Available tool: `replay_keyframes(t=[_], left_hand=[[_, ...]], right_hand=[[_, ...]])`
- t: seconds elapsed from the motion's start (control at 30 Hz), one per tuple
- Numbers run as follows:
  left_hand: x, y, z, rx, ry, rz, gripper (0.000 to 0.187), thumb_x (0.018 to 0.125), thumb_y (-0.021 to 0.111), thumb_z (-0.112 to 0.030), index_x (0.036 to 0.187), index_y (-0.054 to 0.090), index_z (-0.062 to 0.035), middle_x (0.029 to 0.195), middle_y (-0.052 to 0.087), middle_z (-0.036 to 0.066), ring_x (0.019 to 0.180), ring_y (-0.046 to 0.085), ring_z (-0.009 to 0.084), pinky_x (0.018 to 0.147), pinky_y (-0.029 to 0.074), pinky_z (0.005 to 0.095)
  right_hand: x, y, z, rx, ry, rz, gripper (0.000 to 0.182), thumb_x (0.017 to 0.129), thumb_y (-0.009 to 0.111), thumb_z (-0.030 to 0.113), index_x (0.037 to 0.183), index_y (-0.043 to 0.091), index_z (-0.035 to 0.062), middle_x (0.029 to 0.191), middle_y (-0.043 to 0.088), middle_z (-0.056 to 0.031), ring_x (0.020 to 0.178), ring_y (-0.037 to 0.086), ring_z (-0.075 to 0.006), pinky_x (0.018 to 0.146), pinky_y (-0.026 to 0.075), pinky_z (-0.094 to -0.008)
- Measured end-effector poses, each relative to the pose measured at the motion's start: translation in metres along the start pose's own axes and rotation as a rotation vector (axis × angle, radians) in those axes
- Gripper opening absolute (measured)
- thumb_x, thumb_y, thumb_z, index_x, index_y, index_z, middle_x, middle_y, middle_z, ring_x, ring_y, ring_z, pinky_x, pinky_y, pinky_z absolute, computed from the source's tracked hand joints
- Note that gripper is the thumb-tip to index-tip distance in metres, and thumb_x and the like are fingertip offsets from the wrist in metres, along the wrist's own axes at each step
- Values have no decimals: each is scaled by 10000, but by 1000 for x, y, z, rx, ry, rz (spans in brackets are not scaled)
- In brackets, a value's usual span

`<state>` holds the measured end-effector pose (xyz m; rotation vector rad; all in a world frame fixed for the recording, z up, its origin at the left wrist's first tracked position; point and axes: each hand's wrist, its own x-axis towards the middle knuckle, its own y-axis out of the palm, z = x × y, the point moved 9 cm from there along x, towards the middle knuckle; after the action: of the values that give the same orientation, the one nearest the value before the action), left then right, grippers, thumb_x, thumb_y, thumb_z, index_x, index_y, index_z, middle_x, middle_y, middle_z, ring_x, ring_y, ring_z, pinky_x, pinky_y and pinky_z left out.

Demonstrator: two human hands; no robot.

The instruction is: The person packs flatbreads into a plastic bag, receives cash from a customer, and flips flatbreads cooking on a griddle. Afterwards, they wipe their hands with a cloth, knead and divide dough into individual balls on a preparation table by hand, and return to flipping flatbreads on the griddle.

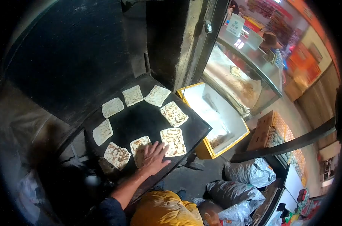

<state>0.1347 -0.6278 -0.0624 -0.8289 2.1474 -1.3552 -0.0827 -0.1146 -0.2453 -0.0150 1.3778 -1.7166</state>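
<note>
Palm down and fingers spread, my left hand (pixel 154 160) lies over the right edge of a browned square flatbread (pixel 139 145) near the front of a dark flat griddle (pixel 129 118). Its fingertips reach toward a neighbouring flatbread (pixel 173 141) with brown spots. Several more square flatbreads form a ring on the griddle; one at the front left (pixel 117 155) is well browned, while those at the back, such as this pale flatbread (pixel 132 95), show less colour. My right hand (pixel 212 218) is low at the bottom edge, dim and mostly cut off, its fingers unclear.
A white-lined box with a yellow rim (pixel 247 136) stands right of the griddle, below a glass display case (pixel 267 81). Stacked egg trays (pixel 278 137) sit farther right. Silvery plastic sacks (pixel 250 172) lie on the floor. A dark curved bar (pixel 287 145) crosses the right side.
</note>
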Motion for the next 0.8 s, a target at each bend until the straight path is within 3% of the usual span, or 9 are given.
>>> replay_keyframes(t=[0.1, 0.13, 0.2, 0.3, 0.47, 0.57, 0.67, 0.7, 0.8], left_hand=[[-33, -26, 42, 32, -141, -192, 704, 870, 642, -411, 1457, 384, -121, 1471, 407, 135, 1407, 297, 307, 1140, 149, 554], [-50, -19, 62, 34, -255, -141, 724, 861, 656, -398, 1463, 367, -117, 1466, 409, 161, 1402, 305, 316, 1142, 143, 551], [-78, -9, 86, -93, -268, 11, 749, 888, 648, -393, 1486, 316, -87, 1510, 328, 194, 1428, 253, 348, 1151, 113, 557], [-99, -24, 106, 26, -242, 26, 763, 893, 643, -381, 1500, 281, -92, 1504, 336, 202, 1427, 244, 369, 1148, 118, 563], [-106, -65, 227, 33, -702, -255, 781, 873, 645, -387, 1495, 277, -91, 1496, 355, 211, 1418, 276, 360, 1134, 207, 534], [-101, -74, 274, 131, -727, -254, 732, 893, 603, -439, 1476, 319, -98, 1493, 381, 171, 1398, 319, 354, 1144, 170, 565], [-80, -93, 282, 227, -688, -66, 666, 898, 593, -440, 1432, 397, -92, 1445, 449, 170, 1387, 339, 349, 1142, 159, 584], [-72, -102, 281, 280, -693, -111, 607, 908, 579, -435, 1390, 460, -87, 1358, 527, 171, 1337, 397, 347, 1131, 200, 563], [-35, -107, 288, 271, -575, -118, 589, 913, 574, -435, 1381, 474, -92, 1321, 543, 163, 1276, 444, 346, 1102, 255, 536]], right_hand=[[6, 24, -23, 86, -24, 17, 468, 927, 619, 419, 1217, 584, 53, 981, 662, -179, 870, 613, -350, 800, 512, -412], [10, 34, -34, 90, 5, 54, 480, 925, 619, 425, 1226, 582, 54, 1003, 661, -184, 893, 612, -354, 811, 510, -417], [13, 50, -53, 85, 50, 115, 503, 919, 619, 438, 1243, 577, 56, 1046, 657, -194, 939, 612, -362, 835, 505, -427], [20, 66, -74, 83, 91, 180, 538, 911, 619, 456, 1269, 569, 58, 1111, 653, -208, 1008, 611, -373, 871, 497, -442], [28, 23, -27, -35, 151, 252, 566, 889, 645, 473, 1270, 582, 59, 1135, 658, -211, 1049, 613, -376, 900, 489, -452], [59, 56, -96, -54, 125, 126, 515, 885, 676, 422, 1238, 607, 53, 1117, 668, -190, 1009, 623, -352, 873, 499, -449], [56, 33, -61, 50, 15, 123, 447, 894, 677, 376, 1224, 625, 80, 1105, 676, -165, 964, 627, -317, 834, 512, -432], [55, 27, -48, 108, -41, 122, 414, 898, 678, 353, 1218, 634, 93, 1099, 680, -152, 942, 629, -300, 815, 519, -423], [56, 29, -38, 228, -142, 112, 353, 907, 679, 307, 1205, 652, 119, 1086, 688, -127, 897, 634, -265, 776, 533, -406]])
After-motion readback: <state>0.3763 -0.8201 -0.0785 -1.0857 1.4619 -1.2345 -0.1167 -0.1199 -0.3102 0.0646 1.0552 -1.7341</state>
